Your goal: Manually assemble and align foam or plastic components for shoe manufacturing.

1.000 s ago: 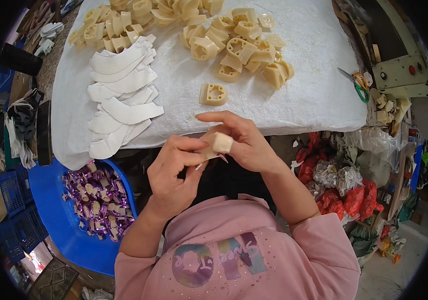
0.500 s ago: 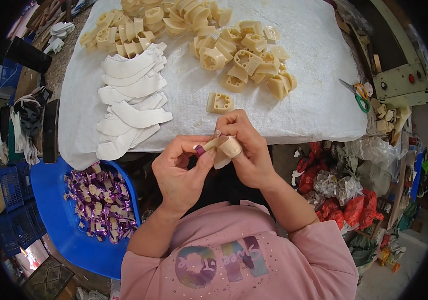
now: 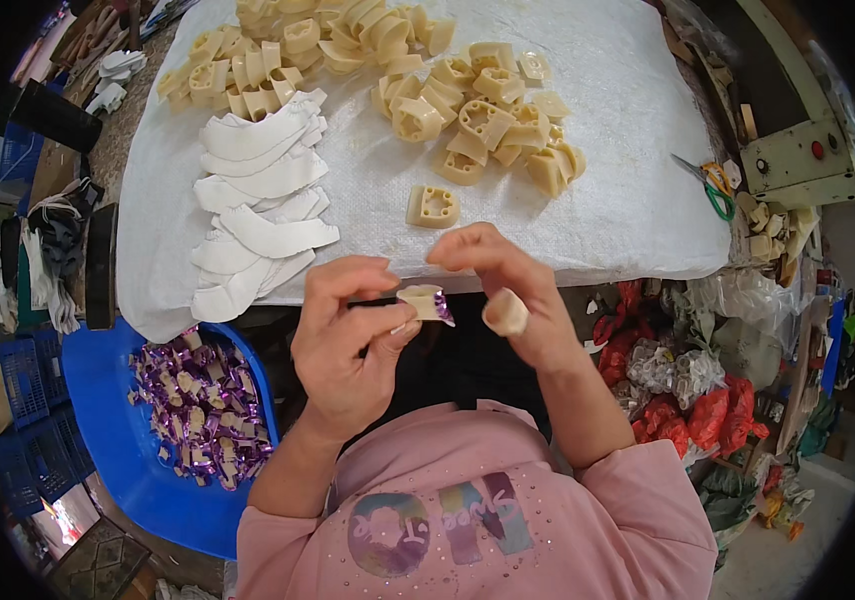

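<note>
My left hand (image 3: 348, 345) pinches a small cream piece with a shiny purple edge (image 3: 426, 302) between thumb and fingers, just off the table's near edge. Apart from it on the right, my right hand (image 3: 533, 285) is open, holding nothing. A cream cover (image 3: 506, 312) wraps its thumb. Beyond my hands, one beige moulded block with a holed face (image 3: 434, 206), like a shoe heel, lies alone on the white woven sheet (image 3: 368, 200). White curved strips (image 3: 258, 220) overlap in a column on the left.
Piles of similar beige blocks (image 3: 488, 125) cover the table's far part. Scissors (image 3: 716, 190) lie by its right edge. A blue basin (image 3: 108, 440) at lower left holds many purple-and-cream pieces (image 3: 203, 405). Red and clear plastic bags (image 3: 688, 405) are heaped at lower right.
My hands have drawn apart: the right let go of the small piece and opened, moving right. The left keeps the piece, now turned with its purple end to the right.
</note>
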### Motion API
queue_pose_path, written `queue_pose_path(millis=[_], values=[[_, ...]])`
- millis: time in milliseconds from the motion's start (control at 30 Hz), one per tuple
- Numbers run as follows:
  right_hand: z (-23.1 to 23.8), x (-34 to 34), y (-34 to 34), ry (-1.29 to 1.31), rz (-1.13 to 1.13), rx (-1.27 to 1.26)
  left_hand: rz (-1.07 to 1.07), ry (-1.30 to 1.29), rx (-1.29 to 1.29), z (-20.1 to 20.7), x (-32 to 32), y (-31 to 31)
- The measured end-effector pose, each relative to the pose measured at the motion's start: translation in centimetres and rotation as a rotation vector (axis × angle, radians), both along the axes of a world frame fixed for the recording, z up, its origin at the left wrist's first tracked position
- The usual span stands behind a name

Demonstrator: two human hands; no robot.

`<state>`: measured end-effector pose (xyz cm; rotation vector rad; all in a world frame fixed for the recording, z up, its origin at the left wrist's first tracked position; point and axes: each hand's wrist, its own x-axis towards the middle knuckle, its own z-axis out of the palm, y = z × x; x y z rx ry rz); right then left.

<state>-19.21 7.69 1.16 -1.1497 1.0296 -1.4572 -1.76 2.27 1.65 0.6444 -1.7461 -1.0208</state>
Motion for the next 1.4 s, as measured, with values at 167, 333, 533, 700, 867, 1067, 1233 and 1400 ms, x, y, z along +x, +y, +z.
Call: queue_pose_path(millis=[167,333,533,700,867,1067,1233,1400], values=[[0.0,-0.7,-0.7,-0.005,0.138,0.178,-0.046,-0.070,-0.212,-0.3,0.1,0.6],[0.8,-0.9,-1.1,0.444,-0.028,-0.247,-0.223,0.169,0.394,-0.8,0.3,0.8],[-0.6,1.3,-0.5,0.382,-0.080,-0.354,-0.479,0.198,0.792,-0.6,-0.2,1.3],[-0.7,1.7,-0.1,0.554,-0.165,-0.340,-0.260,0.169,0.699,-1.2,-0.7,2.7],[0.7,1.6,-0.7,-0.247,0.180,0.245,-0.240,0.225,0.610,-0.2,-2.0,3.0],[-0.5,2.5,-0.3,-0.202,0.220,0.149,-0.192,0.055,0.468,-0.3,-2.4,3.6],[-1.5,3.3,0.4,-0.030,0.097,-0.051,0.012,0.018,0.279,-0.5,-2.8,3.3],[-1.4,4.3,1.0,-0.197,0.023,-0.066,0.007,0.235,0.581,0.2,-3.5,3.2]])
